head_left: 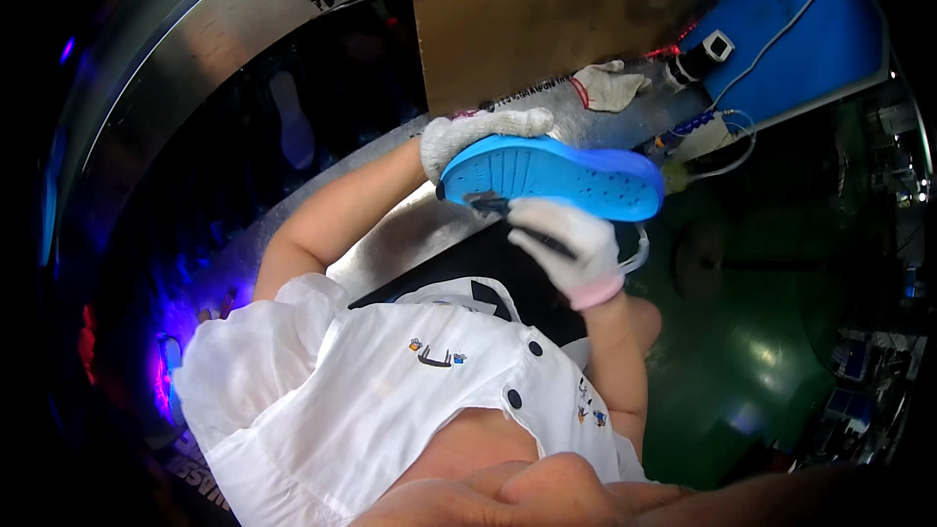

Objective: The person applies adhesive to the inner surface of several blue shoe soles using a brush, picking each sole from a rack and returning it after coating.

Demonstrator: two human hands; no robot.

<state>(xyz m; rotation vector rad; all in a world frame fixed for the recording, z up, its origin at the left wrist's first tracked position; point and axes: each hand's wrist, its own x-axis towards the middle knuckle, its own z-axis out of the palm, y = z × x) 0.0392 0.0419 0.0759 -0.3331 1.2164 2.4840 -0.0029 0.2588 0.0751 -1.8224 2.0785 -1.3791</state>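
Observation:
A bright blue shoe sole (pixel 547 176), with grooves and small holes on the side facing me, is held up before my chest. My left hand (pixel 478 137), in a light knitted glove, grips its far edge near the left end, with fingers along the upper rim. Below the sole's near edge is my right hand (pixel 571 249), in a white glove with a pink cuff, its fingers drawn together and partly smeared by motion. A small dark piece (pixel 488 203) shows at its fingertips against the sole; I cannot tell what it is.
A brown cardboard sheet (pixel 547 24) lies beyond the metal ledge. A spare white glove (pixel 610 88) with a red cuff rests right of it, near a black-and-white device (pixel 703 57). At the far right is a blue panel (pixel 781 0) with a cable. Dark soles lie on the left.

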